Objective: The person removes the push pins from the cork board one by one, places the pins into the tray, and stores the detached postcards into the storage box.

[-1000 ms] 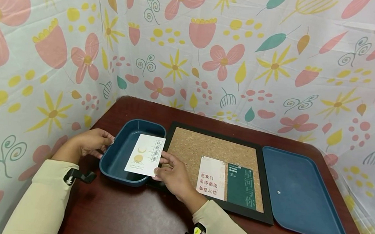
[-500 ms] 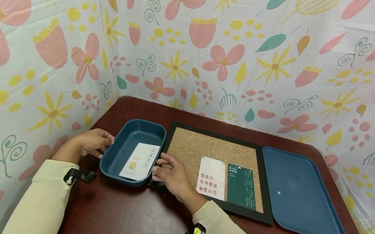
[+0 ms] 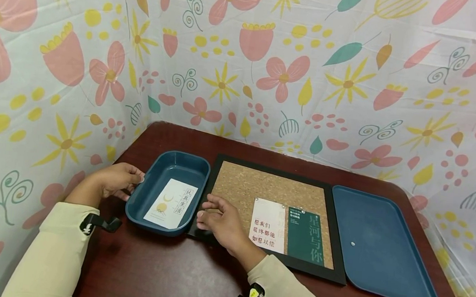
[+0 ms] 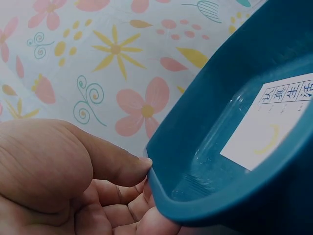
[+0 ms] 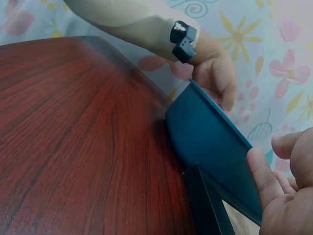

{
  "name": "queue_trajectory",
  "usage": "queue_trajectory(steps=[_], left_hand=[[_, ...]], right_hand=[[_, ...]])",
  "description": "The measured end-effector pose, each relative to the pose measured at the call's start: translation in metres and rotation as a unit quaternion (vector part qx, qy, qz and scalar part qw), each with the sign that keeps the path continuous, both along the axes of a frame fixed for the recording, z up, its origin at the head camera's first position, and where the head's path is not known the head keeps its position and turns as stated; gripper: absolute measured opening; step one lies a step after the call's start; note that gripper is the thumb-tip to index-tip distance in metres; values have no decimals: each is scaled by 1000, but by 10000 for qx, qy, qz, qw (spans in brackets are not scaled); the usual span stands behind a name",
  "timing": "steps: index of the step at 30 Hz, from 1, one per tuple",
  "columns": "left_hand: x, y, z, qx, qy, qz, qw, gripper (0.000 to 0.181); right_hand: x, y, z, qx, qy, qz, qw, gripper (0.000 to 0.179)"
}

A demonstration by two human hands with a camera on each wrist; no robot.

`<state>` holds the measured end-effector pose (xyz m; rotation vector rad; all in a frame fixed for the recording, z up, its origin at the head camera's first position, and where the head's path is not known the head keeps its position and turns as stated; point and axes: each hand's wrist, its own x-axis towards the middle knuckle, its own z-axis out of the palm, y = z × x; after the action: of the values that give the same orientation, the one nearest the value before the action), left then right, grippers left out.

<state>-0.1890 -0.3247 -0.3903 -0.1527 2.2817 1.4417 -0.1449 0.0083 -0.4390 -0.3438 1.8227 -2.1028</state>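
Observation:
A deep blue plastic bin (image 3: 159,177) stands on the left of the table, with a white card (image 3: 172,203) bearing dark characters and a gold moon design lying flat inside. My left hand (image 3: 115,179) pinches the bin's left rim, thumb (image 4: 127,169) on top and fingers below, in the left wrist view. Beside the bin's right wall, over the corkboard's lower left corner, my right hand (image 3: 226,226) hovers with loosely bent fingers and holds nothing. In the right wrist view, its fingers (image 5: 266,178) appear near the bin's rim.
A black-framed corkboard (image 3: 248,181) lies right of the bin, with a cream card (image 3: 267,226) and a green card (image 3: 306,236) pinned on it. A shallow blue tray (image 3: 381,232) holds a small silvery pin (image 3: 353,243). Floral cloth (image 3: 282,110) hangs behind the table.
The white card has left my right hand's fingers, dropped into the bin and settled flat. My right hand has shifted slightly right; the left hand keeps its hold on the rim.

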Motion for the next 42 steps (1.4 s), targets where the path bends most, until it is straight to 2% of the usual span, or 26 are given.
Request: queue_trajectory(steps=[7, 13, 17, 22, 27, 32, 36, 38, 42], left_hand=[[0, 0, 1, -32, 27, -70, 10000, 33], [0, 2, 1, -252, 77, -78, 9996, 32], [2, 4, 2, -551, 147, -66, 9984, 33], [4, 8, 4, -1231, 425, -159, 9914, 41], [9, 17, 16, -2041, 1105, -93, 9726, 45], [18, 37, 29, -2690, 2007, 33, 9420, 46], [25, 58, 36, -2737, 2637, -136, 9249, 43], [30, 68, 38, -2665, 2868, -306, 9196, 41], [39, 87, 38, -2528, 3437, -737, 9014, 36]], right_hand=[[0, 4, 0, -36, 67, 22, 10000, 58], [-1, 11, -2, -32, 118, 62, 9999, 55], [-3, 18, -3, 189, 212, 113, 9995, 52], [-6, 30, -5, 361, 227, 62, 9991, 51], [-9, 41, -6, 651, 281, -61, 9975, 49], [-12, 49, -6, 974, 574, -130, 9935, 47], [-15, 55, -6, 1190, 814, -219, 9893, 45], [-17, 58, -6, 1396, 960, -277, 9852, 44], [-20, 66, -5, 1801, 1176, -427, 9757, 42]])
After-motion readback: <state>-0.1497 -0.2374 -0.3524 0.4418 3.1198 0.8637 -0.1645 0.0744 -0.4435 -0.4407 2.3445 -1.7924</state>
